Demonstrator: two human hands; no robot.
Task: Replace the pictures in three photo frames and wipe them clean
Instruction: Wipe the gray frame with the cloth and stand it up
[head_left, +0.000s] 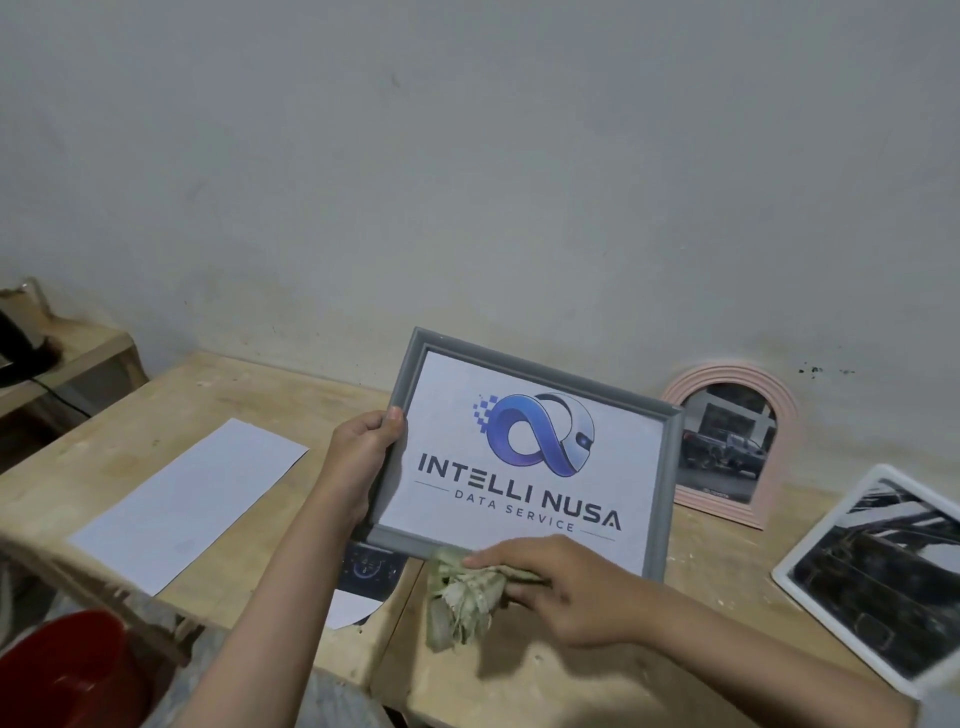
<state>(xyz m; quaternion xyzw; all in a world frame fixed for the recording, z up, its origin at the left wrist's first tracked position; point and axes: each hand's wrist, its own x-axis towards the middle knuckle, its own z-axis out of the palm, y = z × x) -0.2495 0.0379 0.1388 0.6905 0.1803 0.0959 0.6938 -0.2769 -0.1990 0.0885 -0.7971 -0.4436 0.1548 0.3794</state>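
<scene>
A grey photo frame (670, 467) with a logo picture reading "INTELLI NUSA" stands tilted up off the wooden table (249, 395). My left hand (363, 457) grips its left edge, thumb on the front. My right hand (561, 587) presses a crumpled pale cloth (462, 597) against the frame's lower front edge, fingers fairly straight over the cloth. A pink arched frame (779, 410) with a car photo leans on the wall behind. A white frame (789, 577) with a dark photo lies flat at the right.
A white sheet of paper (192, 499) lies on the left of the table. A dark printed picture (369, 571) lies partly under the grey frame. A red bucket (67, 670) sits low at the left. A side table (78, 348) holds a black object.
</scene>
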